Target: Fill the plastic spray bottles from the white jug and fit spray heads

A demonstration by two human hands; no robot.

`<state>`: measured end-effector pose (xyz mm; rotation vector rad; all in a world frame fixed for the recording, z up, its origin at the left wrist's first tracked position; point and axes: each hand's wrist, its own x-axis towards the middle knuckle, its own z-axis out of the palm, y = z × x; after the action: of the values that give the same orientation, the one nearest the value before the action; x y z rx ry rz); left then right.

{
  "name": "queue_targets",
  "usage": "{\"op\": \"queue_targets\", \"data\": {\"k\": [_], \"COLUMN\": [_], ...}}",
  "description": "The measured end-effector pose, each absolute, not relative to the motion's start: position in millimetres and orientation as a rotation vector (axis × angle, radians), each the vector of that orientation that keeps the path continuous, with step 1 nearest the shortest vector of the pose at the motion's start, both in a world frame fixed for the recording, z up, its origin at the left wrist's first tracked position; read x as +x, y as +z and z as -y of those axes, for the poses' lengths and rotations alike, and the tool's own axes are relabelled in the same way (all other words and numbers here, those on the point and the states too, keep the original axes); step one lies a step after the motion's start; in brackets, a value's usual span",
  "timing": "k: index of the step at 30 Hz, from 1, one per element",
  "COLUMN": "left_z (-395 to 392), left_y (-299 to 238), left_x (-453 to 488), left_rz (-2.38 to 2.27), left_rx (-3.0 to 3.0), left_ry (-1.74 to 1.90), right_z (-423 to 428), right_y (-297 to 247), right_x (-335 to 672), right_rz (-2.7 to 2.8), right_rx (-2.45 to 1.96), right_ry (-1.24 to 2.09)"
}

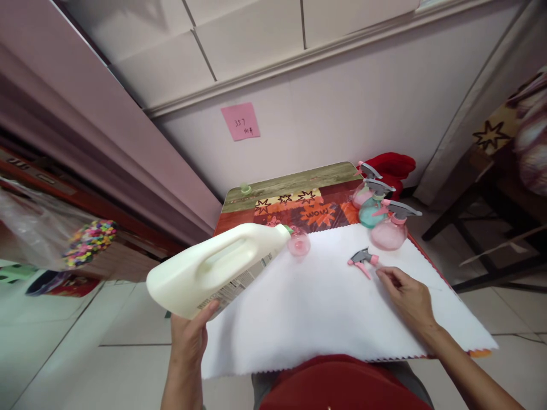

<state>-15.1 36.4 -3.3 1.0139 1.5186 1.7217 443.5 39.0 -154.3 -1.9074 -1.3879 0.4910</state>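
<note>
Gripping, with the fingers of the left hand [190, 336] clenched round the bottom end, a white jug [217, 267], tipped almost level, spout right at the mouth of a small pink bottle [298, 243] standing on the far edge of a white cloth [307, 307]. Resting, fingers released and holding nothing, with the right hand [405, 296] on that cloth, fingertips just beside a loose spray head [363, 259]. Farther out, at the right corner of the table [290, 185], three spray bottles [388, 230] bunched together; near the far left edge, a green cap [245, 188].
</note>
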Motion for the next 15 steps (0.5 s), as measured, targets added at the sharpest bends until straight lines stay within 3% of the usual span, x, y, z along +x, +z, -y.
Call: {"op": "queue_targets", "data": {"k": [6, 15], "left_z": [-36, -36], "left_y": [-2, 4], "left_x": [-16, -12], "left_rz": [-1.531, -1.538], "left_rx": [0.986, 0.988], "left_ry": [1.713, 1.692], "right_z": [-106, -183], "right_y": [-141, -177], "right_x": [391, 317], "right_rz": [1.758, 2.021], "right_rx": [-1.615, -1.777], "right_ry": [0.383, 0.531]}}
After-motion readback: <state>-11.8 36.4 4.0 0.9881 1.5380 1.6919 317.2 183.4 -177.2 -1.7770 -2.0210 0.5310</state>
